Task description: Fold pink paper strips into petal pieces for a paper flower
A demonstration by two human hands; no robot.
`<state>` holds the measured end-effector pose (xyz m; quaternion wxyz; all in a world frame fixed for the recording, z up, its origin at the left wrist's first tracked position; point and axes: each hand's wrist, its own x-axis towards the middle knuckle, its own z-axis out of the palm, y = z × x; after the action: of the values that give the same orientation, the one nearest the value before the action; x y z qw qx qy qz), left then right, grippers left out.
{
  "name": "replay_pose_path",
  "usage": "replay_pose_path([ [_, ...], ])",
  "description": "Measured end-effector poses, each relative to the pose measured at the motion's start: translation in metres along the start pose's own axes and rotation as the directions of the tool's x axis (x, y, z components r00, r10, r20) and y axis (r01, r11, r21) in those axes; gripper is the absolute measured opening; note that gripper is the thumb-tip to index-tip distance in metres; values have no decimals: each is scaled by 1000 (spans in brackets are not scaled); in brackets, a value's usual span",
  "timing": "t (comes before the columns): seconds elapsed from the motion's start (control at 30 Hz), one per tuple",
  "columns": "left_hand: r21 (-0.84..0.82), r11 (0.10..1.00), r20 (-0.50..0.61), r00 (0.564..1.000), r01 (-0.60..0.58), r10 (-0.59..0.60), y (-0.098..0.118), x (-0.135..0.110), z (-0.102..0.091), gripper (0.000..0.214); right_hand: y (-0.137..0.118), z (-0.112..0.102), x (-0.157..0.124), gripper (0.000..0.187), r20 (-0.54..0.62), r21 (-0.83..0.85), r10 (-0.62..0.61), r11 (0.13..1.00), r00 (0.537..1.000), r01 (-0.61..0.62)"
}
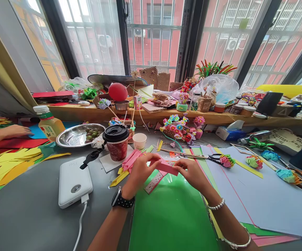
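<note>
Between my two hands a small strip of pink paper [168, 168] is held up above a green mat [171, 212]. My left hand [141, 170], with a watch at the wrist, pinches the strip's left end. Its right end is pinched by the thumb and fingers of my right hand [191, 171]. Just under the strip, a patterned ruler [154, 183] lies slanted on the mat. Folded pink paper pieces [131, 159] lie left of my left hand, with folded yellow pieces [119, 177] near them. Black-handled scissors [211, 157] rest beyond my right hand.
A lidded coffee cup [116, 144], a paper cup [139, 141] and a white power bank [75, 183] stand or lie to the left. White sheets [255, 188] spread at right, with folded paper flowers [255, 162]. Another person's hand [16, 131] rests at far left.
</note>
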<state>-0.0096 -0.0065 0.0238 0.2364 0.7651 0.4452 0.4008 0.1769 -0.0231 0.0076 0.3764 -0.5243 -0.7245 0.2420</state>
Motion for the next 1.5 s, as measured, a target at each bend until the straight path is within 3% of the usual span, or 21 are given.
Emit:
replay_pose_path([
  [0.1, 145, 982, 113, 988, -120, 104, 1, -3, 2, 16, -3, 1, -1, 11, 12, -74, -78, 994, 997, 78],
  [0.2, 231, 959, 193, 974, -163, 120, 2, -4, 5, 18, -4, 3, -2, 10, 13, -106, -90, 990, 996, 91],
  [0.6, 291, 935, 191, 970, -204, 152, 0, -5, 16, 21, -10, 9, -5, 14, 27, -152, -157, 975, 987, 160],
  [0.9, 281, 938, 216, 965, -205, 146, 0, -4, 6, 21, -12, 7, -4, 12, 29, -144, -123, 982, 992, 126],
  [1.13, 275, 947, 132, 982, -168, 136, -10, -1, -9, 17, -9, 3, -4, 11, -14, -167, -121, 979, 993, 117],
  [1.37, 390, 915, -110, 981, -107, 161, -10, 0, -7, 19, -3, 3, -2, 10, -49, -192, -117, 976, 992, 105],
  [1.5, 375, 895, 91, 970, -243, 225, -4, -4, 5, 19, -6, 4, -2, 9, 0, -185, -168, 969, 986, 165],
])
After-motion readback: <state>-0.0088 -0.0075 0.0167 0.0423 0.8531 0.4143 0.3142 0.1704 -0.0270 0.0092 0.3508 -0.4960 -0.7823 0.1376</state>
